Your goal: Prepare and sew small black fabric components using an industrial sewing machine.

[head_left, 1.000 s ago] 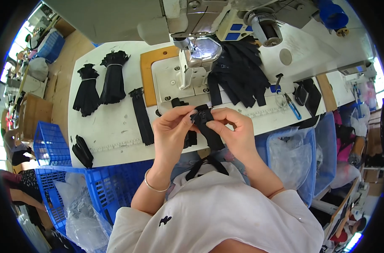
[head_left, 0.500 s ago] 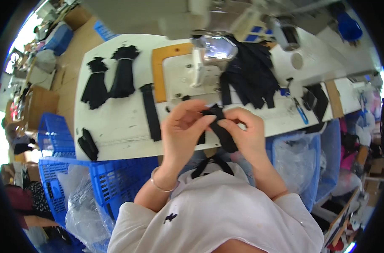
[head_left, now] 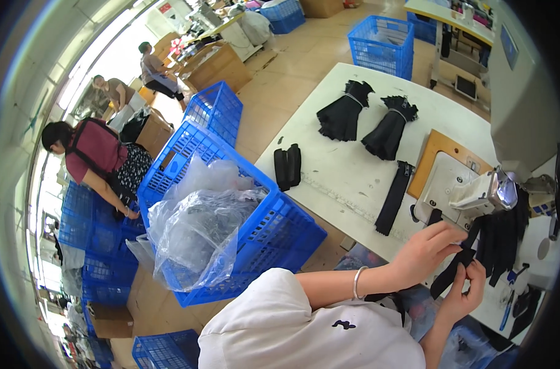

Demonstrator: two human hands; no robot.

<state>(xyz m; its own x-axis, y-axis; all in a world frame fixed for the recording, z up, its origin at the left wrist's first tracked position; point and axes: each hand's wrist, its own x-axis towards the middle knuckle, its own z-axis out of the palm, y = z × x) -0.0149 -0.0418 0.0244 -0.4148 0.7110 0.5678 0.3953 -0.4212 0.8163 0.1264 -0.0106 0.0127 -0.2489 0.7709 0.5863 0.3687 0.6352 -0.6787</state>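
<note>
In both hands, above the near edge of the white table, I hold a black fabric strip. My left hand pinches it near its upper end, the fingertips bent over it. My right hand grips the same end from the other side, thumb and fingers closed. A sewing machine stands just beyond my hands, with a heap of black strips beside it. One single black strip lies flat to the left of the machine.
Two tied bundles, a black bundle and another black bundle, lie on the white table near a small folded black piece. A blue crate with clear plastic bags stands left of me. A person bends over blue crates farther left.
My view has swung to the left, so table and hands now sit at the picture's right, and crates and people show. Both hands still hold the black strip.
</note>
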